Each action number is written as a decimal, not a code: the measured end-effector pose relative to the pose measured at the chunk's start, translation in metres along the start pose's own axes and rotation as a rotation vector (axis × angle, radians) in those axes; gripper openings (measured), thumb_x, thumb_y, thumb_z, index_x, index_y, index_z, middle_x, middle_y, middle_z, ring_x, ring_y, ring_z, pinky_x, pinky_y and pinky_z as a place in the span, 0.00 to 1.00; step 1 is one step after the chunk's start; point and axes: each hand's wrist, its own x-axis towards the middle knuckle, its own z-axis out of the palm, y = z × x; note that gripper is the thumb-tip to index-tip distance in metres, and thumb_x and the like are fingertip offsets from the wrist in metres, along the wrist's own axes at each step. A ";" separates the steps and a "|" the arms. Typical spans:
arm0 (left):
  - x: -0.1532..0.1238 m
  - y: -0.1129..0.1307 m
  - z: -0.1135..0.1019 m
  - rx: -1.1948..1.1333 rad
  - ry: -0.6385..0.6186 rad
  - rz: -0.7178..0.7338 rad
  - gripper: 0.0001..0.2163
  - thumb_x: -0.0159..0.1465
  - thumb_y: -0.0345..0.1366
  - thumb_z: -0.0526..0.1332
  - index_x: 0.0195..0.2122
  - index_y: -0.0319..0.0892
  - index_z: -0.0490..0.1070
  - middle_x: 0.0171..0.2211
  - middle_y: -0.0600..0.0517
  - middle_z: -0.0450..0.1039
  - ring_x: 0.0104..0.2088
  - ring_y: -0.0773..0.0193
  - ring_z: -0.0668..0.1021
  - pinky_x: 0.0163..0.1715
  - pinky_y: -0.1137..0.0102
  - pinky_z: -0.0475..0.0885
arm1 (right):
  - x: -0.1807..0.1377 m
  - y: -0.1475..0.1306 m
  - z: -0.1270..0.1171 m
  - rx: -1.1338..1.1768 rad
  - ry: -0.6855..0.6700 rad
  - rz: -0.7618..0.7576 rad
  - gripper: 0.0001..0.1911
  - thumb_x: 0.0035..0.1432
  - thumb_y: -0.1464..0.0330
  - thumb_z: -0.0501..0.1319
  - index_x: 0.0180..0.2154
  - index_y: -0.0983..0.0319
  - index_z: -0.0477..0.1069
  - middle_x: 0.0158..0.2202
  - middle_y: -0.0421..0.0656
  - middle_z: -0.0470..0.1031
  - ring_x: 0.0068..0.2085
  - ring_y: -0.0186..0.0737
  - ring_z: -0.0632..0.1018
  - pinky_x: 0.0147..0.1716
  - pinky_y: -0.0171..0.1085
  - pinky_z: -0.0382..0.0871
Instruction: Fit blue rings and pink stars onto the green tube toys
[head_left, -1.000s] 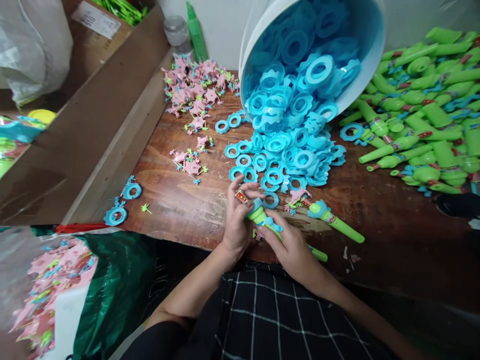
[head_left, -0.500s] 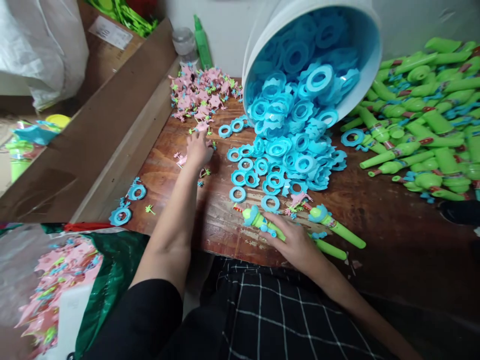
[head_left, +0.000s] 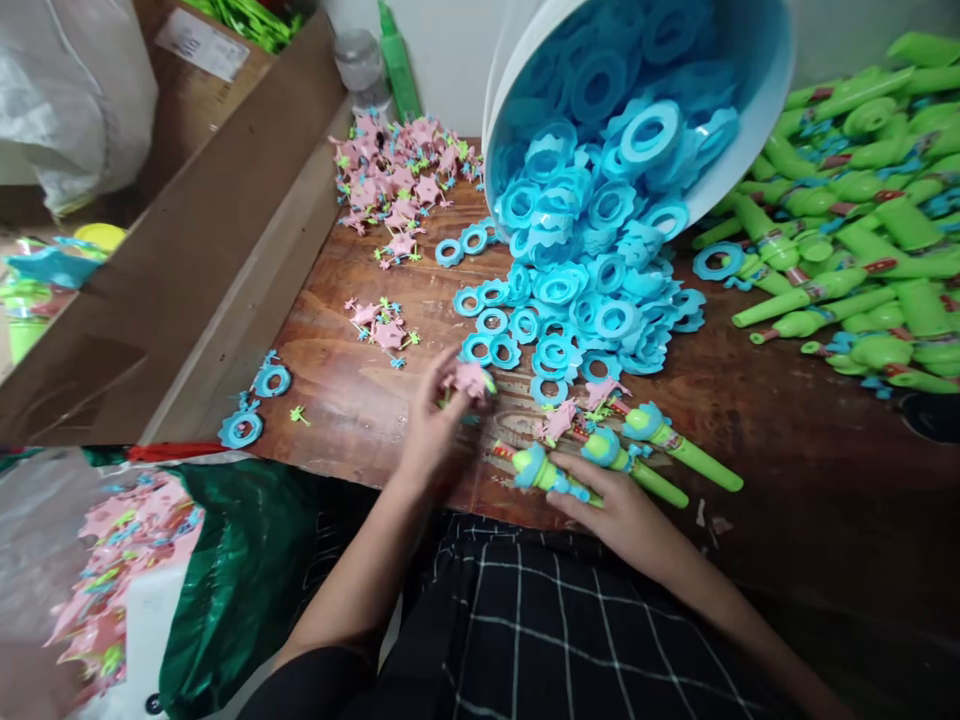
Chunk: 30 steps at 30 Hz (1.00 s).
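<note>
At centre frame, the left hand (head_left: 436, 418) pinches a pink piece (head_left: 471, 380) while, lower centre, the right hand (head_left: 621, 508) grips a green toy (head_left: 553, 481) near the edge of the surface (head_left: 341, 430); the step looks like bringing the two together; the next move would call for lining them up; a white label (head_left: 202, 45), upper left, carries print too blurred to read.

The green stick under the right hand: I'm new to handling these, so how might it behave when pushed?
The green stick would probably roll unevenly: its body looks round, but the wavy blue collar juts out. It is likely stiff, judging by the straight tube of the neighbouring stick. Its shiny surface may make it slightly slippery.
</note>
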 end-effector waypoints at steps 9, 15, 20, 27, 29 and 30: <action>-0.043 -0.034 0.038 0.421 -0.224 0.133 0.26 0.64 0.21 0.64 0.61 0.48 0.69 0.51 0.50 0.74 0.48 0.55 0.75 0.52 0.62 0.72 | -0.018 0.028 -0.022 -0.303 0.290 -0.009 0.23 0.65 0.55 0.61 0.54 0.61 0.78 0.50 0.50 0.83 0.50 0.55 0.84 0.48 0.46 0.81; -0.030 -0.033 0.038 0.422 -0.358 0.204 0.27 0.63 0.19 0.65 0.61 0.43 0.67 0.49 0.48 0.73 0.48 0.57 0.75 0.48 0.68 0.72 | -0.022 0.024 -0.014 -0.379 0.226 -0.115 0.21 0.68 0.58 0.60 0.55 0.62 0.76 0.50 0.49 0.83 0.49 0.51 0.84 0.49 0.45 0.81; -0.029 -0.035 0.037 0.459 -0.362 0.201 0.25 0.61 0.18 0.67 0.58 0.41 0.69 0.48 0.48 0.73 0.47 0.56 0.74 0.48 0.67 0.72 | -0.016 0.021 -0.012 -0.426 0.213 -0.129 0.20 0.69 0.59 0.59 0.56 0.62 0.76 0.51 0.48 0.83 0.48 0.51 0.85 0.48 0.46 0.81; -0.026 -0.036 0.034 0.473 -0.414 0.219 0.25 0.63 0.21 0.68 0.59 0.41 0.68 0.41 0.48 0.70 0.44 0.56 0.74 0.46 0.67 0.73 | -0.013 -0.001 -0.024 -0.597 0.091 -0.052 0.19 0.69 0.61 0.58 0.58 0.59 0.74 0.53 0.46 0.82 0.50 0.52 0.84 0.45 0.46 0.81; -0.025 -0.038 0.033 0.458 -0.422 0.244 0.25 0.63 0.21 0.67 0.61 0.41 0.67 0.43 0.48 0.70 0.44 0.56 0.74 0.47 0.67 0.73 | -0.008 -0.024 -0.030 -0.756 -0.004 0.017 0.20 0.69 0.61 0.59 0.59 0.57 0.73 0.53 0.46 0.82 0.46 0.53 0.85 0.41 0.47 0.81; -0.025 -0.039 0.032 0.454 -0.427 0.246 0.26 0.63 0.21 0.67 0.61 0.41 0.66 0.43 0.48 0.69 0.45 0.56 0.74 0.47 0.67 0.73 | -0.004 -0.037 -0.033 -0.847 -0.053 0.056 0.21 0.68 0.62 0.59 0.60 0.56 0.72 0.51 0.47 0.83 0.42 0.54 0.85 0.38 0.47 0.80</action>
